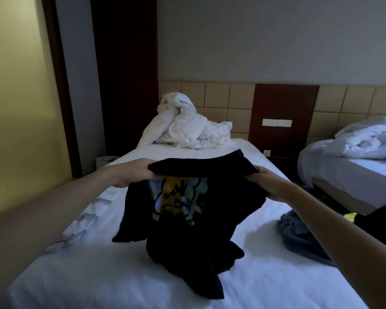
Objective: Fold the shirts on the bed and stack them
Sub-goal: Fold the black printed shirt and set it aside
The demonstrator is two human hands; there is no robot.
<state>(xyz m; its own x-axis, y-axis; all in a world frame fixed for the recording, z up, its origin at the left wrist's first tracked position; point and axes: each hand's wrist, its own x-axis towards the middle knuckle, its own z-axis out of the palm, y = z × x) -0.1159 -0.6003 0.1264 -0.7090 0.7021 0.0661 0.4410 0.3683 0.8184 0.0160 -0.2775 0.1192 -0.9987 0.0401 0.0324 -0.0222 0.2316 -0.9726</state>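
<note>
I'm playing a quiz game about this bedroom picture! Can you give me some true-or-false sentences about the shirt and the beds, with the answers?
1. Both hands hold the black shirt. True: the left hand and right hand grip its top edge.
2. The shirt is plain, without any picture. False: it has a yellow and blue print.
3. A white duvet is bunched at the head of the bed. True.
4. The shirt lies flat and neatly folded. False: it hangs from the hands, its bottom crumpled on the bed.
5. A bluish pile of clothes sits to the right. True.

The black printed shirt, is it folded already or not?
Not folded: the black printed shirt hangs loosely from left hand and right hand, bottom crumpled on the white bed.
</note>
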